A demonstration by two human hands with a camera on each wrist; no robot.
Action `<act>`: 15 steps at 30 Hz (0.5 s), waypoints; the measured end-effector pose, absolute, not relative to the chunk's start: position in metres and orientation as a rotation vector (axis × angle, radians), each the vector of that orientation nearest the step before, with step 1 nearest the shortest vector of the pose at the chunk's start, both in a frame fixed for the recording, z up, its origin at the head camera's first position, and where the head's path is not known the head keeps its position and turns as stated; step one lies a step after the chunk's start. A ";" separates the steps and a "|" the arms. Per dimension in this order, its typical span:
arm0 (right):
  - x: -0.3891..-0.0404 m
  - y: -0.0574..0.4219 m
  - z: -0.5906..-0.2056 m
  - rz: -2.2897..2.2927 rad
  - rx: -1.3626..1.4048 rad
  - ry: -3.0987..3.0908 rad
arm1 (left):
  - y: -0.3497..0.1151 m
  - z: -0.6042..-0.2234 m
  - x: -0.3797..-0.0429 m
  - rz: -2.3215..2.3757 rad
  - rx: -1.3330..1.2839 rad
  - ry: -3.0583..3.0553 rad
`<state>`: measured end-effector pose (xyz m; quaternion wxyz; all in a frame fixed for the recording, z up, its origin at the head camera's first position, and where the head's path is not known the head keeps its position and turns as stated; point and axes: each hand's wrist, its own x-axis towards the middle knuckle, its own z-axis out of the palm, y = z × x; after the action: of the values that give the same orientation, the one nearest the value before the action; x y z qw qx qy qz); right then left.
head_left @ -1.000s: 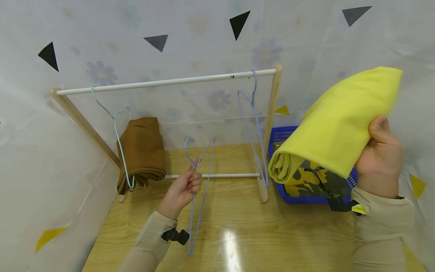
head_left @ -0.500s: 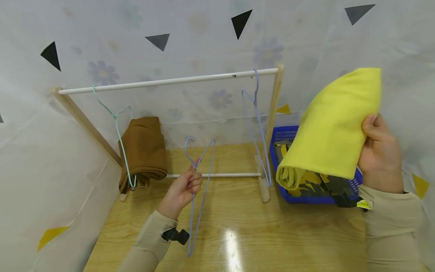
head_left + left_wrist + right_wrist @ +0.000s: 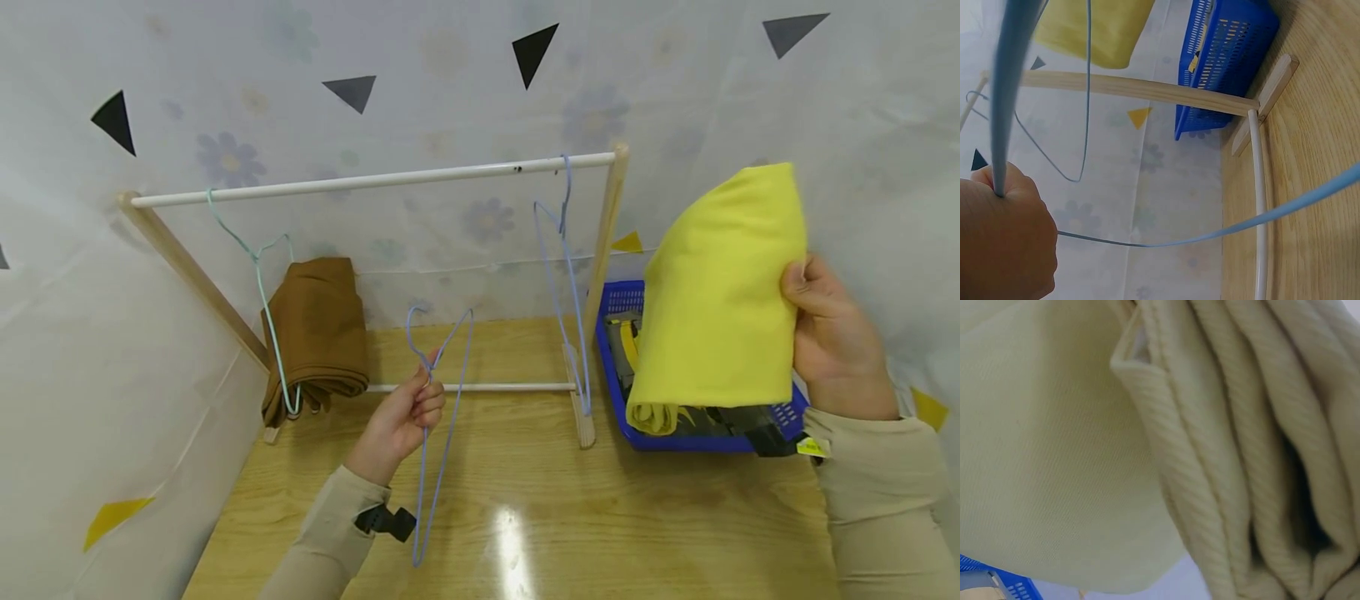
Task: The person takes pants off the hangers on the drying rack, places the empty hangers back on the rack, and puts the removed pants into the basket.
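My left hand pinches a thin lavender-blue clothes hanger below its hook, in front of the rack. In the left wrist view, the fist is curled round the hanger's wire. My right hand grips a folded yellow cloth by its right edge, with the thumb on the near face. The cloth hangs in front of the blue basket and hides much of it. Its thick folded layers fill the right wrist view, where the fingers are hidden.
A wooden rack with a white rail stands on the wooden table. A mint hanger carries a folded brown cloth at left. Another lavender-blue hanger hangs bare at right. Camouflage fabric lies in the basket.
The yellow cloth has swung left and turned more upright, now covering more of the basket. My right hand's thumb end has shifted left. My left hand and its hanger have barely moved.
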<state>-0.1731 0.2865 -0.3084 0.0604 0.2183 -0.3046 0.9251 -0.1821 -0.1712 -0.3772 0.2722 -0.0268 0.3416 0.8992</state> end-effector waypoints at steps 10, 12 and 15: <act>-0.183 0.295 -0.313 2.868 0.838 -1.120 | -0.172 -0.378 -0.181 2.428 -0.080 0.909; -0.186 0.298 -0.312 2.868 0.894 -1.210 | -0.172 -0.378 -0.181 2.428 -0.075 0.909; -0.191 0.300 -0.310 2.868 0.925 -1.320 | -0.173 -0.379 -0.181 2.427 -0.073 0.903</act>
<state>-0.1907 0.3002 -0.3101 -0.0741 0.2803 -0.4001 0.8694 -0.1809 -0.1730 -0.3786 0.2720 -0.0270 0.3353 0.9016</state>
